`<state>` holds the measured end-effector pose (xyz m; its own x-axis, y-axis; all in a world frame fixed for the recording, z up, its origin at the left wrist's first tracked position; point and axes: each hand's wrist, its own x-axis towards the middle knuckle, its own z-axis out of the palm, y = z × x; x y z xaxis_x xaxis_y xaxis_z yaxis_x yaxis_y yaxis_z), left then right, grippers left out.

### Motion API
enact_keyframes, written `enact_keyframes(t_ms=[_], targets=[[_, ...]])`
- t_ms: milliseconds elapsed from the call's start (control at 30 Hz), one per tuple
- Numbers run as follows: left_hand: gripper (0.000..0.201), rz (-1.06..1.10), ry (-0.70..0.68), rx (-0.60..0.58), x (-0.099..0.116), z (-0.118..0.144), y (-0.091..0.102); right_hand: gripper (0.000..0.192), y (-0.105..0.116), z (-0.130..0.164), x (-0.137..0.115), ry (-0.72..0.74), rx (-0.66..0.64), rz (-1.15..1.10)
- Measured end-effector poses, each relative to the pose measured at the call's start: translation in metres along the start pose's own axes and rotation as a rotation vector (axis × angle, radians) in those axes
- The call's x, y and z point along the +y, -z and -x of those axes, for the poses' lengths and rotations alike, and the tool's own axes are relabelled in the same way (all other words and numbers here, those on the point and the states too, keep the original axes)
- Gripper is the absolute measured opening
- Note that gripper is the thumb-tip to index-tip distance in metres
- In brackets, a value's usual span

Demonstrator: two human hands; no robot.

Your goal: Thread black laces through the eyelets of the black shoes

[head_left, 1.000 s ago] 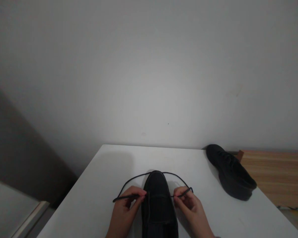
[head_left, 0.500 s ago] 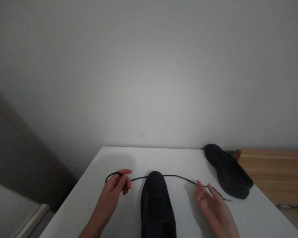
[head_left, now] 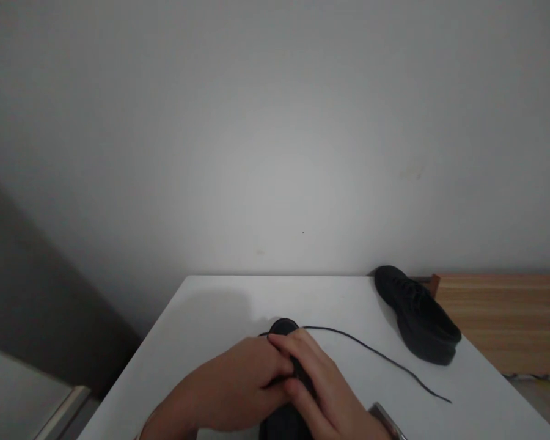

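A black shoe (head_left: 285, 325) lies in front of me with its toe toward the wall, mostly covered by my hands. My left hand (head_left: 245, 382) is closed above it, and a short dark stretch of lace appears between its thumb and fingers. From the right, my right hand (head_left: 323, 391) meets it, the fingers bent over the left fingertips and the thumb underneath; what it grips is hidden. Out from beside the toe, the black shoelace (head_left: 376, 350) curves across the tabletop to the right, its end loose.
A second black shoe (head_left: 415, 315), laced, rests at the white table's (head_left: 220, 296) back right edge. Behind stands a grey wall (head_left: 275, 153). Wooden boards (head_left: 499, 324) show past the right edge, and a pale ledge (head_left: 64, 409) is at lower left.
Both hands have come inward from either side and now meet over the shoe. My right hand has let go of the lace's right part, which lies on the table.
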<state>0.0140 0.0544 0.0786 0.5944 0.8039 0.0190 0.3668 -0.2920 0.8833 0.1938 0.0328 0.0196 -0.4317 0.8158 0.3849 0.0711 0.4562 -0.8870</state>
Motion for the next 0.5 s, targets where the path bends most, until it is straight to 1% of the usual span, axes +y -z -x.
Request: enact_keyframes(t_ms=[33, 100, 167, 200, 233, 267, 300, 333, 367, 400, 500], targets=[[0.02, -0.074, 0.001, 0.005, -0.002, -0.001, 0.0, 0.044, 0.001, -0.003, 0.002, -0.028, -0.007, 0.033], [0.026, -0.202, 0.004, -0.044, -0.007, -0.003, -0.001, 0.039, 0.005, -0.009, 0.006, -0.085, -0.011, 0.07], [0.024, -0.177, 0.004, 0.062, -0.012, -0.006, -0.003, 0.029, 0.014, -0.015, 0.01, -0.112, 0.006, 0.082], [0.019, -0.141, 0.008, 0.136, -0.015, -0.007, -0.004, 0.021, 0.021, -0.018, 0.013, -0.111, 0.059, 0.07], [0.014, -0.101, 0.021, 0.212, -0.02, -0.007, -0.005, 0.012, 0.029, -0.021, 0.016, -0.102, 0.144, 0.046], [0.012, -0.062, 0.042, 0.281, -0.025, -0.006, -0.007, 0.004, 0.038, -0.024, 0.02, -0.086, 0.271, -0.003], [0.013, -0.034, 0.071, 0.331, -0.032, -0.004, -0.009, 0.008, 0.049, -0.027, 0.024, -0.067, 0.414, -0.05], [0.015, -0.019, 0.103, 0.353, -0.039, -0.002, -0.01, 0.011, 0.06, -0.029, 0.028, -0.043, 0.557, -0.107], [0.017, -0.014, 0.134, 0.348, -0.047, 0.001, -0.013, 0.013, 0.073, -0.03, 0.032, -0.016, 0.699, -0.17], [0.019, -0.013, 0.15, 0.335, -0.055, 0.005, -0.015, 0.016, 0.085, -0.031, 0.035, 0.017, 0.814, -0.223], [0.029, 0.006, 0.139, 0.288, -0.072, 0.015, -0.025, 0.023, 0.12, -0.028, 0.036, 0.171, 1.088, -0.39]])
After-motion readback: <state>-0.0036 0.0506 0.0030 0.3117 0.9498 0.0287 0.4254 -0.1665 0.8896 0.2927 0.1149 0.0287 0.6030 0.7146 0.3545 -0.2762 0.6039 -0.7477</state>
